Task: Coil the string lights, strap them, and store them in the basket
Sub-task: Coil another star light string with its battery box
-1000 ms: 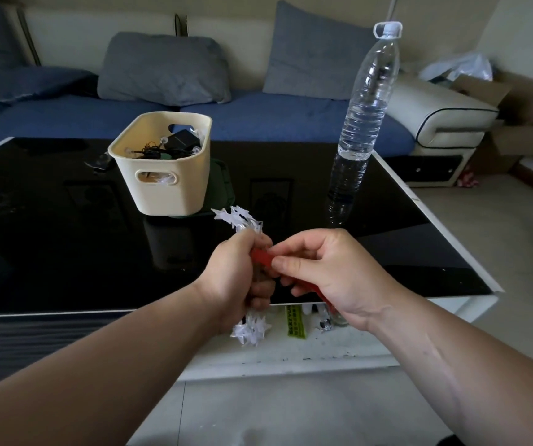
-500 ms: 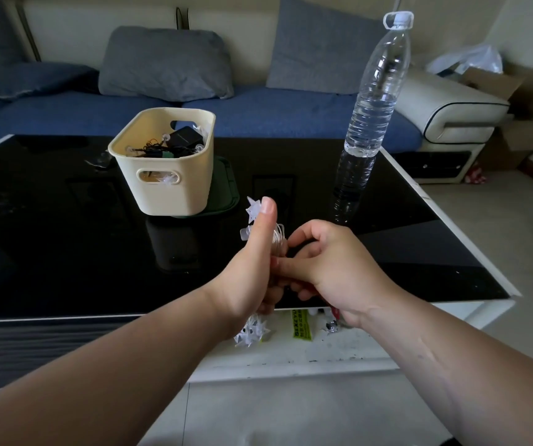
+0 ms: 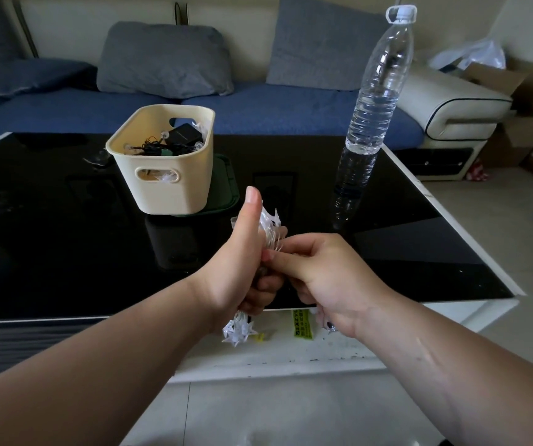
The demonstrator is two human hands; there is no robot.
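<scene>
Head view, looking down over both bare forearms.

Holds the string lights [image 3: 270,226] as a tight bundle in the left grip [image 3: 239,268], fingers curled round its middle, thumb stuck straight up. Shows white star-shaped bulbs poking out above the fist and more hanging below it. Meets the bundle from the right with the right grip [image 3: 326,278], fingers curled, forefinger tip and thumb pinching at the wires just under the upper stars. Cannot tell what else lies between the two palms. Carries the bundle in the air over the near edge of the glossy black counter [image 3: 49,236], touching nothing but the two grips.

Farther back on the counter, left of centre: a cream basket [image 3: 168,194] with slotted handles, upright on a dark green tray [image 3: 224,185], well apart from the bundle. Inside it, a black adapter [image 3: 183,135] on tangled dark cords, with a few white stars showing through the front slot.

To the right, a clear water bottle [image 3: 374,91], upright, white cap on.

Behind the counter, a blue sofa [image 3: 290,107] with two grey cushions [image 3: 162,56] and a cream armrest [image 3: 451,104]. At far right, a cardboard box [image 3: 532,123] and a plastic bag [image 3: 471,56].

Below the counter's near edge, a white shelf [image 3: 290,352] with a yellow label [image 3: 301,323].
</scene>
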